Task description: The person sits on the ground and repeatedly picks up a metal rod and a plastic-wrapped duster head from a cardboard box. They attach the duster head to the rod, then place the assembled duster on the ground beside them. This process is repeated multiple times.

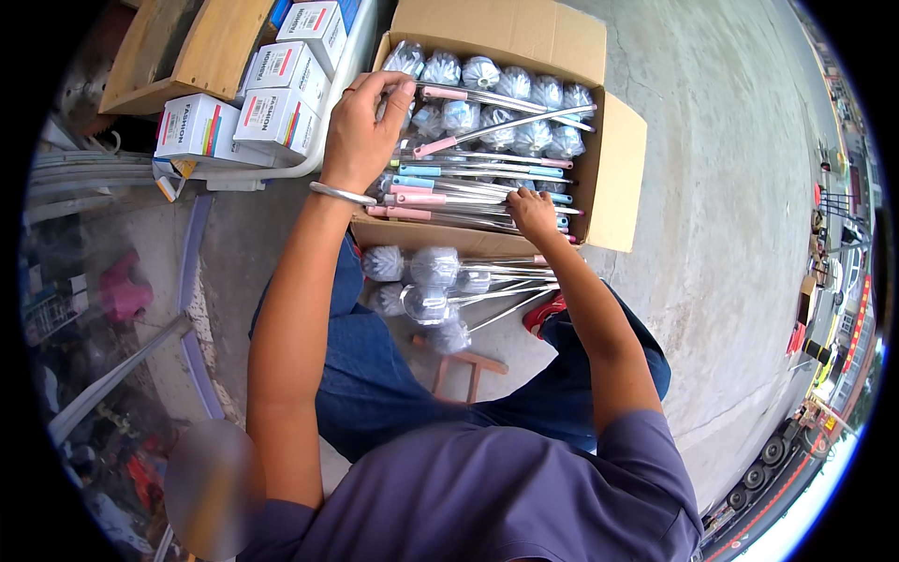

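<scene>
An open cardboard box (622,173) holds rows of grey mop-like heads (480,72) in clear plastic. Across them lie slim metal poles (506,161) with pink or blue grips. At the box's far left corner, my left hand (363,131) has its thumb and fingertips pinched at the end of a pink-gripped pole (448,93); a second pink-gripped pole (435,147) slants below it. My right hand (534,215) is at the near right of the box, fingers curled down over the bundled poles. Its fingertips are partly hidden among them.
More wrapped heads (434,267) with poles attached lie just on my side of the box, above a small wooden stool frame (468,363). White boxes (278,117) and a wooden crate (178,56) stand at the far left. Concrete floor (721,187) stretches to the right.
</scene>
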A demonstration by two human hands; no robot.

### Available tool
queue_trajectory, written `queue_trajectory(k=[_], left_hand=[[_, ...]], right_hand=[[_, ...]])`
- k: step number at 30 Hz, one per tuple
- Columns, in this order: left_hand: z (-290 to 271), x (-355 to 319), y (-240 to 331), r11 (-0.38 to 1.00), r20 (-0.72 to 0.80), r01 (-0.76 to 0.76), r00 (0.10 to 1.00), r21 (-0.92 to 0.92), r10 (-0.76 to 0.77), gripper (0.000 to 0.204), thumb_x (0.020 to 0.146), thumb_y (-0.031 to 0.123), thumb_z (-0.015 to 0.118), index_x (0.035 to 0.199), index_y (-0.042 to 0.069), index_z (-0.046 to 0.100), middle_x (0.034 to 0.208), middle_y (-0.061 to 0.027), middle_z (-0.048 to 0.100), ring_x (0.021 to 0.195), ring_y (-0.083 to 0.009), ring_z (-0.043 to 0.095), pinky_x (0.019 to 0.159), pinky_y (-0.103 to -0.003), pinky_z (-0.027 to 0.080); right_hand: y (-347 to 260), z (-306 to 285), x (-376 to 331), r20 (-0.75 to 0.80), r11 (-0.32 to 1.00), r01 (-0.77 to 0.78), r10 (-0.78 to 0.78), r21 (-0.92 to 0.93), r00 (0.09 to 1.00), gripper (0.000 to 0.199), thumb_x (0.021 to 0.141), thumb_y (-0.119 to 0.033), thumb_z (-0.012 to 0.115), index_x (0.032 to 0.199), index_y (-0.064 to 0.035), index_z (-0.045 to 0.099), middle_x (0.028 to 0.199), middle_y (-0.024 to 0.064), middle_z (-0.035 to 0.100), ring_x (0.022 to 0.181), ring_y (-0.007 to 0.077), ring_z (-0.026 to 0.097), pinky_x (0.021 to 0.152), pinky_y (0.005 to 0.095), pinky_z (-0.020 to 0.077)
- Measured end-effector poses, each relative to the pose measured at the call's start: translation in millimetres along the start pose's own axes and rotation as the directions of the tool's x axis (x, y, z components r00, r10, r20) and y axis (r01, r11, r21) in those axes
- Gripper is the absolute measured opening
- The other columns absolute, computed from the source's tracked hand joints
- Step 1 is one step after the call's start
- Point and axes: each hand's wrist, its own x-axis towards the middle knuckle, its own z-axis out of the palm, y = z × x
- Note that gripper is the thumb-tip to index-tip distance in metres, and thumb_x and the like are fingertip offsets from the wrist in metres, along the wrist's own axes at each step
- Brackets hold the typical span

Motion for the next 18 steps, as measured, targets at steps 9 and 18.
queue_trajectory(k=[9, 18], left_hand=[[80, -34, -148, 0.870, 0.414, 0.353, 0.775, 0.343, -0.478, 0.035, 0.084, 0.036, 0.058, 0.095, 0.003, 0.065, 0.096, -0.0177, 0.065, 0.093, -0.0325, 0.061, 0.083, -0.039, 0.047], [236, 7, -199, 0.650, 0.259, 0.455, 0.660, 0.608, -0.705, 0.100, 0.066, 0.065, 0.064, 0.123, -0.014, 0.040, 0.118, -0.0316, 0.052, 0.111, -0.0389, 0.053, 0.095, -0.039, 0.042]], right_hand=[[-24, -127, -114, 0.026, 0.870, -0.072, 0.068, 0.487, 0.997, 0.015, 0.086, -0.016, 0.049, 0.098, -0.0065, 0.053, 0.079, 0.0191, 0.062, 0.077, 0.0382, 0.061, 0.067, 0.0471, 0.0466], [-5, -166, -132, 0.056, 0.994, -0.025, 0.019, 0.110, 0.998, 0.009, 0.083, -0.012, 0.052, 0.089, -0.0050, 0.052, 0.075, 0.0116, 0.061, 0.064, 0.0278, 0.063, 0.051, 0.0377, 0.0473]])
